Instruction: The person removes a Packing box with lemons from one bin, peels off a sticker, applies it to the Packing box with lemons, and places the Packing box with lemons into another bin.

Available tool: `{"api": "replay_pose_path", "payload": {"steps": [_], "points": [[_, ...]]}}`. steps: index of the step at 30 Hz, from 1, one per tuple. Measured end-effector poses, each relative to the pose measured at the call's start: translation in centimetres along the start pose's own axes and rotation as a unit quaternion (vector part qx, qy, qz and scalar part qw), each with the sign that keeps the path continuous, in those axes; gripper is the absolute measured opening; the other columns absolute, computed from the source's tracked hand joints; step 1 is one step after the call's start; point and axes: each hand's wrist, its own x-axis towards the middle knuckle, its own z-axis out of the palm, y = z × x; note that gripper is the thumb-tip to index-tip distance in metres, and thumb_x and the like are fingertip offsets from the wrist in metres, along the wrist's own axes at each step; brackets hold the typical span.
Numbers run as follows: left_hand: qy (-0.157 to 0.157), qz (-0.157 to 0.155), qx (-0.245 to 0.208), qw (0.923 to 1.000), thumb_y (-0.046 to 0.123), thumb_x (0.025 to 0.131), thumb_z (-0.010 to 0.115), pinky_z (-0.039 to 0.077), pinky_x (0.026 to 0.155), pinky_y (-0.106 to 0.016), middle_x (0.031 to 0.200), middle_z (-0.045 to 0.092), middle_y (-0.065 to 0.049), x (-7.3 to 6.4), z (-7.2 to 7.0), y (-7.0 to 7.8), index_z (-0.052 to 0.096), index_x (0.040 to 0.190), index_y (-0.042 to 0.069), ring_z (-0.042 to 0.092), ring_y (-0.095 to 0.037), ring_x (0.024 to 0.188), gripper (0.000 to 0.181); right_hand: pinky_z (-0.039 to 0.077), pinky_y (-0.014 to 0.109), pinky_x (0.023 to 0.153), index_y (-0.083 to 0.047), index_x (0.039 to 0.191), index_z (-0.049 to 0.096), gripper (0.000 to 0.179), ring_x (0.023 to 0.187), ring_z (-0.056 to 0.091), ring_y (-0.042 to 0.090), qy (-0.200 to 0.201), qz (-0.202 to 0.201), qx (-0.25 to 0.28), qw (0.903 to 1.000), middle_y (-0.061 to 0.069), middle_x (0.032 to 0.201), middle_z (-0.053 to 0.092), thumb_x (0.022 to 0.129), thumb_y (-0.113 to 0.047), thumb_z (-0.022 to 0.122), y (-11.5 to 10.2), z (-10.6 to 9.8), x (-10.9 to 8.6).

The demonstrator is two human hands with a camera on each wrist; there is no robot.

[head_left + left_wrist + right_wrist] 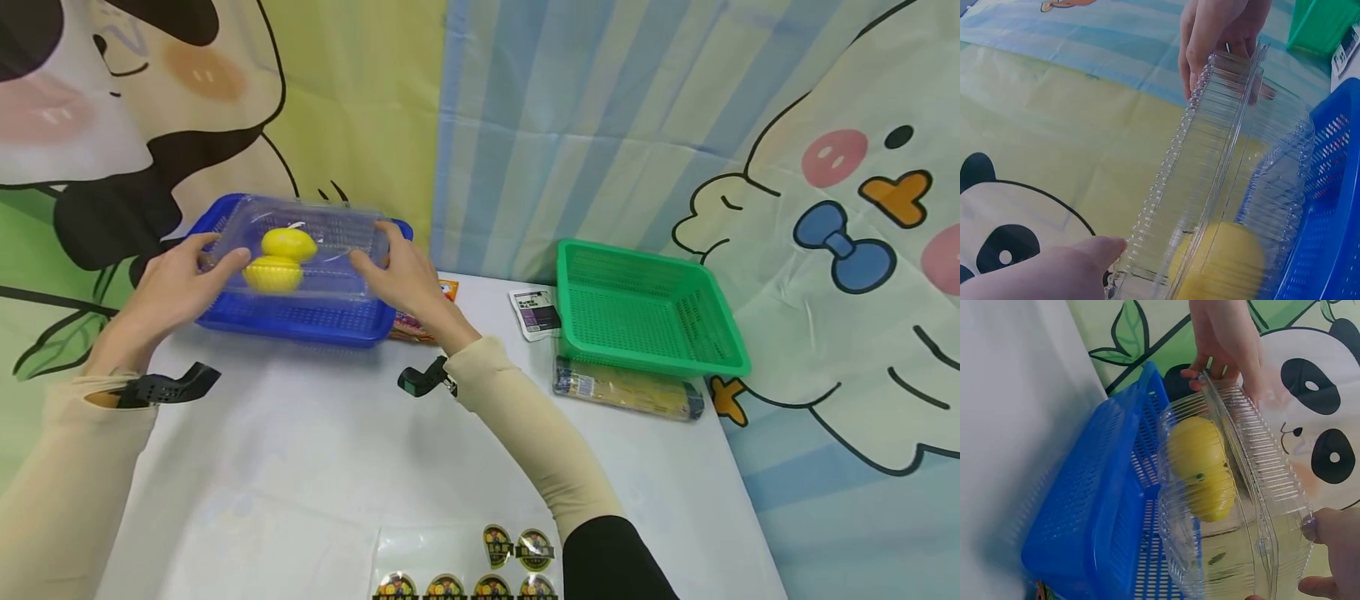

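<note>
Both hands hold a clear plastic clamshell box (341, 229), its lid closed over two yellow lemons (288, 244). My left hand (176, 279) grips the left end, thumb on top; my right hand (405, 279) grips the right end the same way. The box is over a blue basket (322, 329), overlapping its opening in the head view. From the right wrist, the lemons (1197, 450) lie together at the left hand's end of the box (1254, 487), which tilts beside the basket wall (1079, 494). In the left wrist view the ribbed box side (1172, 169) runs between both hands.
A green basket (645, 308) stands at the right, beside a white-and-dark pouch (536, 312) and against a long yellowish packet (630, 393). An orange-red packet (412, 327) lies partly behind the blue basket. At the front edge is a sheet of round stickers (442, 550). Printed curtains hang behind.
</note>
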Motion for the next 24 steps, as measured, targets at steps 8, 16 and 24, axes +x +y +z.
{"api": "replay_pose_path", "payload": {"steps": [8, 16, 24], "points": [[0.065, 0.01, -0.067, 0.9956, 0.058, 0.108, 0.035, 0.048, 0.066, -0.037, 0.126, 0.058, -0.023, -1.2, 1.2, 1.2, 0.038, 0.162, 0.014, 0.059, -0.026, 0.097, 0.07, 0.043, 0.028, 0.055, -0.025, 0.163, 0.034, 0.067, 0.067, 0.059, 0.018, 0.013, -0.005, 0.034, 0.9993, 0.002, 0.094, 0.066, 0.105, -0.051, 0.054, 1.4, -1.5, -2.1], [0.086, 0.013, -0.156, 0.984, 0.048, 0.109, 0.044, 0.047, 0.069, -0.015, 0.102, 0.059, 0.023, -2.3, 2.6, 1.9, 0.053, 0.154, 0.019, 0.061, 0.007, 0.081, 0.054, 0.051, 0.031, 0.068, -0.02, 0.16, 0.039, 0.067, 0.084, 0.065, 0.015, 0.037, -0.013, 0.041, 0.9984, 0.002, 0.103, 0.069, 0.104, -0.052, 0.056, 3.1, -3.0, -4.4], [0.096, 0.029, -0.208, 0.9729, 0.044, 0.108, 0.052, 0.048, 0.074, -0.01, 0.101, 0.063, 0.025, -3.2, 3.9, 2.3, 0.058, 0.15, 0.017, 0.063, 0.005, 0.082, 0.05, 0.059, 0.036, 0.083, -0.018, 0.158, 0.042, 0.067, 0.102, 0.07, 0.019, 0.052, -0.013, 0.069, 0.9962, 0.004, 0.114, 0.07, 0.104, -0.053, 0.059, 3.9, -3.9, -5.9]]}}
